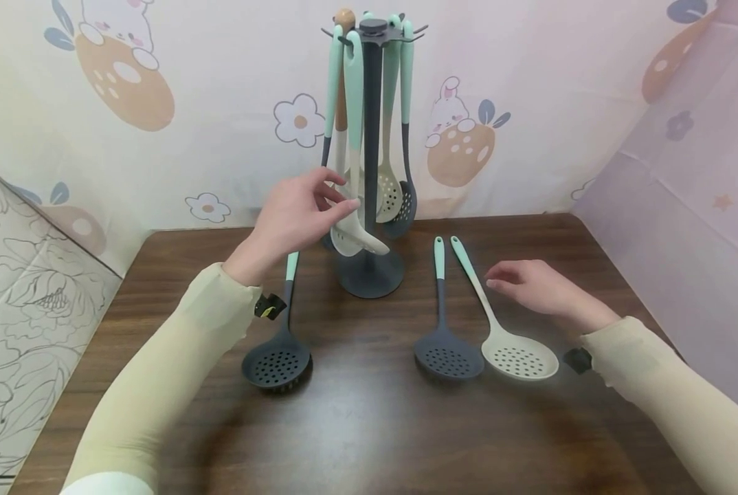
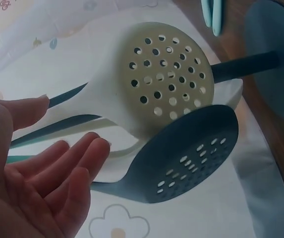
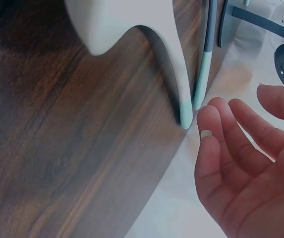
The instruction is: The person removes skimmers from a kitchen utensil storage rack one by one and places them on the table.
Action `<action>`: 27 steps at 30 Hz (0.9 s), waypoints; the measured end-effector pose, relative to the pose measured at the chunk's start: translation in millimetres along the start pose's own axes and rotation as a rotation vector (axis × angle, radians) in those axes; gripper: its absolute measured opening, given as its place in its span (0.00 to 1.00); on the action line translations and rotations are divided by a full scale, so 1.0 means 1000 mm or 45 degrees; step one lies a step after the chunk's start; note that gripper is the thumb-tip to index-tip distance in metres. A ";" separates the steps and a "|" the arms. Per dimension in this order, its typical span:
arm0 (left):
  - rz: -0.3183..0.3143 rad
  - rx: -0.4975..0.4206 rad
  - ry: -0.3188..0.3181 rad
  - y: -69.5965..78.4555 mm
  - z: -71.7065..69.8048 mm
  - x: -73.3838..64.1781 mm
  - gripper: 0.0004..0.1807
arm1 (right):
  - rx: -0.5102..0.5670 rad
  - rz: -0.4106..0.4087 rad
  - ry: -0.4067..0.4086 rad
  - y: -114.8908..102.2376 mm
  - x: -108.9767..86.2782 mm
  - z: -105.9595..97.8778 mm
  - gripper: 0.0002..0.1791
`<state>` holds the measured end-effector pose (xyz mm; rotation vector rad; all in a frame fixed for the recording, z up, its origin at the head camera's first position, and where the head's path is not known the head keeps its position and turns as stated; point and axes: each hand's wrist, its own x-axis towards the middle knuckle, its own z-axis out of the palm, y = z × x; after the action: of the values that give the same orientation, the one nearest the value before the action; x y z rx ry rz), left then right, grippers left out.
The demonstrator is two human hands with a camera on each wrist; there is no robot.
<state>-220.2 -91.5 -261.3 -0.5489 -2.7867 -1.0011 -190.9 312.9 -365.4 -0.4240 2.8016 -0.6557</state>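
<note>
A cream slotted skimmer with a mint handle (image 1: 354, 89) hangs at the front left of a dark utensil stand (image 1: 374, 103). My left hand (image 1: 301, 210) is beside it, thumb and fingers apart, with the neck passing between them. In the left wrist view, the round cream head (image 2: 166, 106) and a dark skimmer head (image 2: 186, 153) lie past the fingertips. My right hand (image 1: 532, 285) hovers, fingers loosely bent and holding nothing, close to the handle of a cream skimmer (image 1: 520, 356) on the table. A dark skimmer (image 1: 448, 354) lies next to that one.
Another dark skimmer (image 1: 276, 361) lies on the wooden table (image 1: 356, 426), under the left forearm. More utensils hang on the stand, among them a cream perforated one (image 1: 389, 196) and a wooden-handled one (image 1: 342, 89). A patterned cloth (image 1: 220, 103) backs the table.
</note>
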 end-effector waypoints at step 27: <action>0.145 0.108 0.113 0.011 0.014 0.006 0.17 | 0.006 0.025 -0.022 0.001 0.002 0.005 0.17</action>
<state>-221.8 -73.5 -264.0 -0.6277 -2.6727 -0.8586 -191.7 311.3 -370.7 -0.3988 2.7837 -0.6516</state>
